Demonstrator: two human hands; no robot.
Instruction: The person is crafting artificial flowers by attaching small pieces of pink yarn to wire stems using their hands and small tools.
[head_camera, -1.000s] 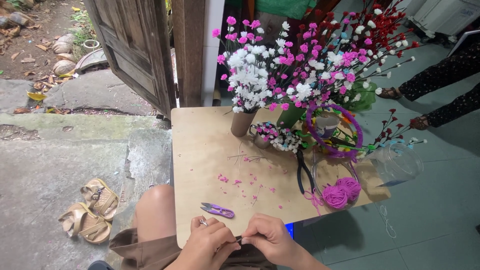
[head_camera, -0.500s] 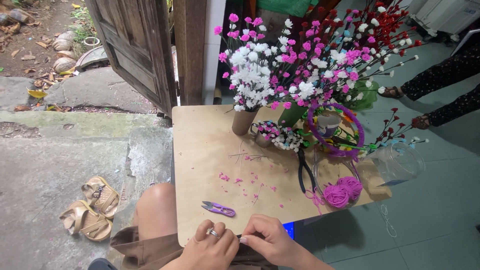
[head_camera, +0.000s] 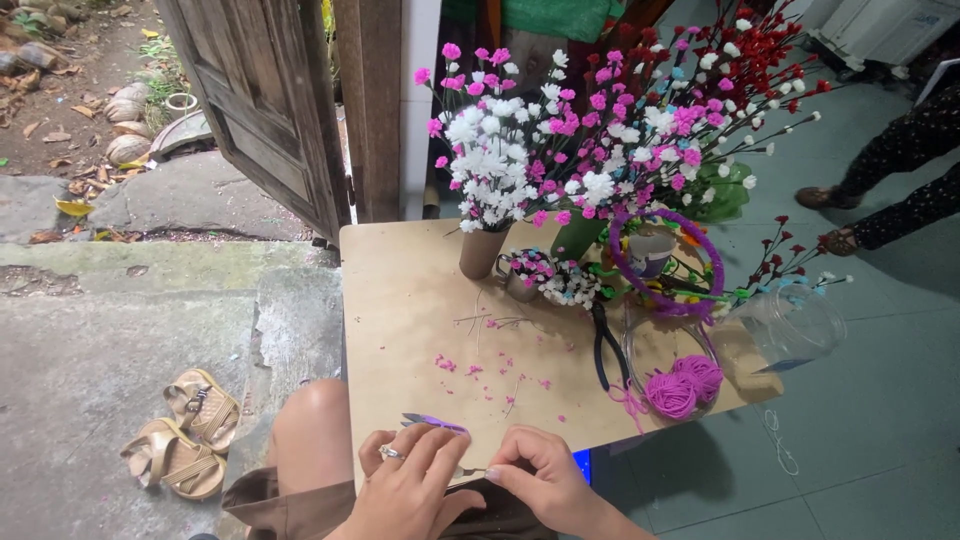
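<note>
Both hands at table (head_camera: 400, 300) edge: left hand (head_camera: 410, 490) & right hand (head_camera: 535, 475) each pinched narrow on thin wire (head_camera: 470, 470) between them, prob. for control; snips (head_camera: 435, 424) just beyond fingers; pink yarn (head_camera: 685, 385) right.

Scanning for packages, labels, signs, screens: finding only one candidate. Small blue glowing rectangle (head_camera: 582, 463) peeking out below near edge of wooden board (head_camera: 400, 300), just right of the hands; looking like a lit screen, mostly hidden, can't confirm. Nothing else of that kind showing.
</note>
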